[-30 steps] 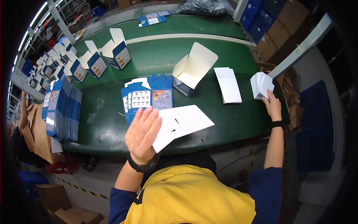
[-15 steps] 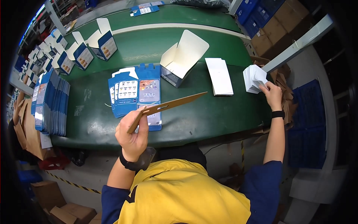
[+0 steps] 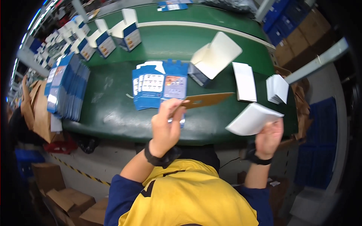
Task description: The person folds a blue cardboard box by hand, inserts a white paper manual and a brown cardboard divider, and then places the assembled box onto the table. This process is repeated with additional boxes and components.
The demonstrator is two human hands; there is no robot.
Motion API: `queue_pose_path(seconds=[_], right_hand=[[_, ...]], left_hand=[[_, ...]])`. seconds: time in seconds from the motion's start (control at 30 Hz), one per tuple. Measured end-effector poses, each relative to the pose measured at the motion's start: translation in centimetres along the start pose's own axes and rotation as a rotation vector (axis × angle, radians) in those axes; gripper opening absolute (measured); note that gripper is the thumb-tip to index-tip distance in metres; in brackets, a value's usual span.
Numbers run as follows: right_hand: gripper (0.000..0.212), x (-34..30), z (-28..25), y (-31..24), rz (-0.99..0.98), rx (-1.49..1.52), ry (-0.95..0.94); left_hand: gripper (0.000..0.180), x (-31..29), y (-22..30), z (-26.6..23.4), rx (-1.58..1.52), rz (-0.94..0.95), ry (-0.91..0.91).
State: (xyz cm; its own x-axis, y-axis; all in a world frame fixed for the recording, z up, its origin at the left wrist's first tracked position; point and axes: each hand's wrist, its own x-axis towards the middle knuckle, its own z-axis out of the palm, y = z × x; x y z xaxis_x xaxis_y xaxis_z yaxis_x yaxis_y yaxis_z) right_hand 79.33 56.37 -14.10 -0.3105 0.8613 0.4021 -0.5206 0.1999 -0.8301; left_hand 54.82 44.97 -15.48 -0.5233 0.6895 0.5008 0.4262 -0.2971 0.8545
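My left hand (image 3: 166, 122) pinches one end of a brown cardboard insert (image 3: 209, 99) with cut-out slots, held above the green table. A folded white paper leaflet (image 3: 252, 119) is in my right hand (image 3: 270, 136), raised over the table's near right part and slightly blurred. Behind the insert lie flat blue printed cartons (image 3: 151, 84), fanned over one another. Beyond my hands an open box (image 3: 213, 62), white inside and blue outside, stands with its flap up. To its right rest a white stack of folded paper (image 3: 245, 81) and a fanned pile of white leaflets (image 3: 277, 89).
Flat blue cartons stand in a tall stack (image 3: 69, 88) at the left. Behind it, several opened boxes (image 3: 127, 35) line the green table (image 3: 113, 124). A grey metal post (image 3: 318, 60) rises at the right, near blue crates (image 3: 315, 143). Brown cartons (image 3: 69, 199) lie on the floor.
My right hand has lifted a white leaflet off the fanned pile and brought it nearer to me. My left hand still holds the cardboard insert. The whole view has shifted.
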Motion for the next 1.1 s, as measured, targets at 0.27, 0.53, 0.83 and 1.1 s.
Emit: queue_pose_path(seconds=[0.27,0.53,0.83,1.1], right_hand=[[0.025,-2.4,7.6,6.4,0.106,-0.226,-0.068],[0.031,-0.7,8.6,4.9,-0.231,-0.859,-0.139],[0.025,0.4,9.4,2.3,-0.540,-0.953,-0.518],[0.035,1.1,9.7,1.8,-0.529,-1.152,-0.513]], left_hand=[[0.034,-1.1,1.0,-2.1,-0.259,-0.255,-0.117],[0.028,-1.1,0.3,-2.9,-0.112,-0.106,-0.032],[0.026,1.0,1.0,-4.8,0.222,0.597,-0.205],[0.019,1.7,1.7,-4.9,0.407,0.844,-0.238]])
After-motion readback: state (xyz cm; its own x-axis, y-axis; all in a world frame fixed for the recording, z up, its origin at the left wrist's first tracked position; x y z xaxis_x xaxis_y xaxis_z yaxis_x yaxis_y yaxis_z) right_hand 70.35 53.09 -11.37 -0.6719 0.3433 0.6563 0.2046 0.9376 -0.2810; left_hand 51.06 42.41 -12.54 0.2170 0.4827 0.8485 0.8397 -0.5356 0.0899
